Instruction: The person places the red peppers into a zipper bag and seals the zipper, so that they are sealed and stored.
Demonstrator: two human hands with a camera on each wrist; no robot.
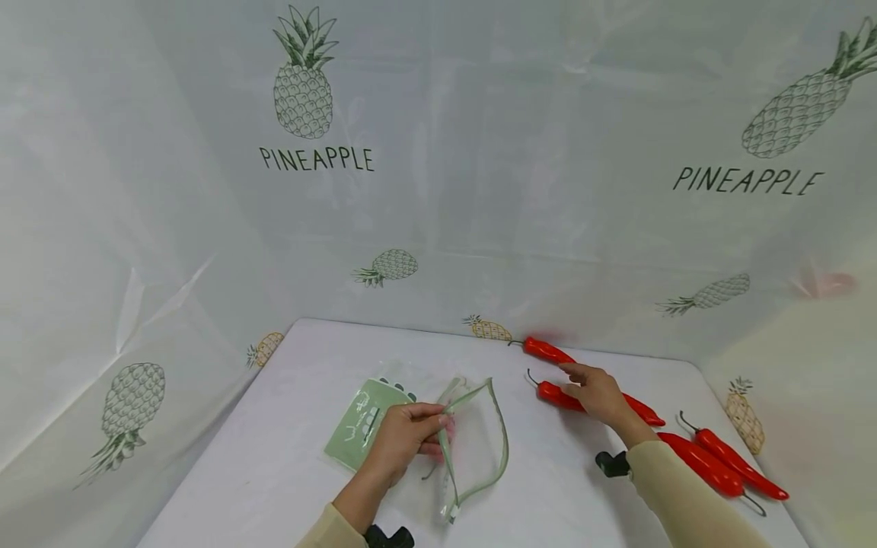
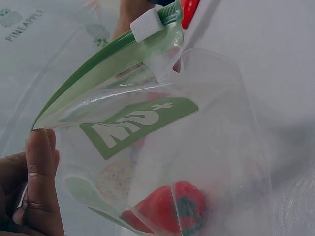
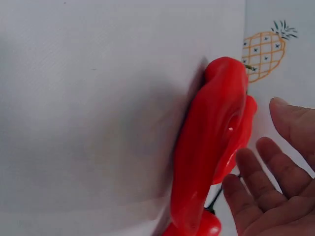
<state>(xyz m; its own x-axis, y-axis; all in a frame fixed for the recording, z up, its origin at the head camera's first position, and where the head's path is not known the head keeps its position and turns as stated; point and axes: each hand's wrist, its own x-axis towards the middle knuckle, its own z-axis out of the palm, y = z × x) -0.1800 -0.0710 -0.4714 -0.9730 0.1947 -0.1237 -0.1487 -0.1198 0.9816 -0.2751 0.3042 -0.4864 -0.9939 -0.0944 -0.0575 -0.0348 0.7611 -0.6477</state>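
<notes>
My left hand (image 1: 404, 438) pinches the edge of a clear slider zip bag between thumb and fingers. The bag's green-rimmed mouth (image 1: 505, 438) gapes toward the right, and a white slider (image 2: 146, 25) sits at one end. Inside the bag, a red chili pepper (image 2: 170, 209) shows through the plastic. My right hand (image 1: 594, 392) hovers over the red chili peppers at the back right, its fingers loosely bent and nothing in its grasp. Close by its fingertips in the right wrist view lies a long red pepper (image 3: 209, 132), with another red pepper (image 3: 241, 142) partly hidden behind.
A flat green package (image 1: 363, 426) in clear wrap lies left of the bag. Two more red peppers, one (image 1: 706, 463) beside the other (image 1: 743, 464), lie near the table's right edge. A pineapple-printed plastic sheet (image 1: 479, 190) rises behind the white table (image 1: 253, 464).
</notes>
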